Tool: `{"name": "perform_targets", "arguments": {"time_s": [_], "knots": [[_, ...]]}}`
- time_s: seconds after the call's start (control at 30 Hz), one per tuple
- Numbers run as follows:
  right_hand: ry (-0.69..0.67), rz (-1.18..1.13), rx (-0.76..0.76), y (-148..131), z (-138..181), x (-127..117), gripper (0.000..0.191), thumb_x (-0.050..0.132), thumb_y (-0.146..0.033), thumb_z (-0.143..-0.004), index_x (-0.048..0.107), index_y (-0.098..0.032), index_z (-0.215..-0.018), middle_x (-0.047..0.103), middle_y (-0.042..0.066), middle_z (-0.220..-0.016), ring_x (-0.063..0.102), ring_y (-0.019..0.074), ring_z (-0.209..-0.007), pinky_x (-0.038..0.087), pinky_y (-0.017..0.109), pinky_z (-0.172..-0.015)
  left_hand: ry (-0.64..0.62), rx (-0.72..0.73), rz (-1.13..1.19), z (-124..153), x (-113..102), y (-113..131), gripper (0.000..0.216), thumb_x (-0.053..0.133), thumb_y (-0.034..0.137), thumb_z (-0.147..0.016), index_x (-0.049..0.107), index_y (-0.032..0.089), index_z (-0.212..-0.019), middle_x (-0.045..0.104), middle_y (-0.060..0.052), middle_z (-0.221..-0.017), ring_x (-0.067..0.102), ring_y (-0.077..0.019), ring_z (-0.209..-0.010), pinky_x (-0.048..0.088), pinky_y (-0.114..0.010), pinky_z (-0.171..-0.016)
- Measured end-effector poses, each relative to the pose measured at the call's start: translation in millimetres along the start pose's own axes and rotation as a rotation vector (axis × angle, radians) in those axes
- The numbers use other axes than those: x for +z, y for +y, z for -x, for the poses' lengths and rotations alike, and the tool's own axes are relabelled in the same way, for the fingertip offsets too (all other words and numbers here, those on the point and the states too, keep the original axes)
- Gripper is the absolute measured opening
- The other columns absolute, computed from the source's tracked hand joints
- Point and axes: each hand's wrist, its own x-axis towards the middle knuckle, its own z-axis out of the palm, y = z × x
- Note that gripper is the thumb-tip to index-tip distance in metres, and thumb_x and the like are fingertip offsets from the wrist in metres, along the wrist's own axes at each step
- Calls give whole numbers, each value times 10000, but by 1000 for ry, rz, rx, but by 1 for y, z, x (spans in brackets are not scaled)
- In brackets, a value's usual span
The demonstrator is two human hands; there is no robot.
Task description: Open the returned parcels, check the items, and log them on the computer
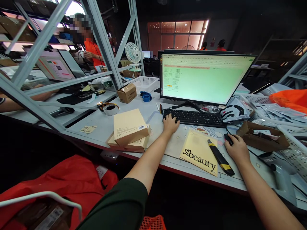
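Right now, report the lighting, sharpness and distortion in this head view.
Head view: the monitor glows pale green, its small text illegible; head view: deep shadow beneath the desk; head view: the left hand and right hand look fairly sharp; head view: the monitor's right side slants outward, probably wide-lens stretch.

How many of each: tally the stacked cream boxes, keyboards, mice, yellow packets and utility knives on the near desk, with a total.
Stacked cream boxes: 2
Keyboard: 1
Mouse: 1
Yellow packet: 1
Utility knife: 1
Total: 6
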Motion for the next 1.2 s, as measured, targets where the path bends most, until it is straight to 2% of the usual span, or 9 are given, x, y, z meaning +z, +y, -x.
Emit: {"name": "perform_targets", "arguments": {"time_s": [0.13,0.3,0.53,0.97,1.2], "knots": [[-60,23,19,-1,0,0,511,535,-408,-930,742,-156,-1323,642,168,-1395,632,335,-1231,510,469,-1111,18,12,-6,0,0,0,449,545,483,-1033,722,211,-1343,535,-179,-1531,442,-353,-1438,429,-514,-1129],[-7,13,43,-1,0,-2,507,547,-394,-913,745,-165,-1320,639,158,-1412,633,335,-1233,509,469,-1115,16,79,8,0,1,-2,455,537,466,-1037,706,210,-1373,552,-171,-1521,403,-343,-1484,383,-513,-1186],[-29,20,32,2,0,1,492,566,-407,-892,772,-180,-1277,662,155,-1364,646,332,-1194,524,467,-1076,-18,116,21,0,-1,-1,459,537,462,-1037,703,226,-1394,570,-176,-1487,461,-346,-1424,385,-557,-1185],[-27,20,55,-4,3,-5,493,576,-388,-872,777,-180,-1271,662,149,-1388,659,334,-1197,540,471,-1068,-45,119,0,1,-3,2,452,503,435,-1054,686,231,-1413,559,-175,-1494,456,-346,-1418,350,-591,-1215],[17,9,44,-9,3,-8,503,560,-393,-889,762,-174,-1295,663,151,-1372,654,330,-1205,545,466,-1059,-71,113,-12,-1,-3,4,522,491,446,-1052,598,231,-1515,493,-194,-1570,420,-372,-1455,380,-627,-1187]]}}
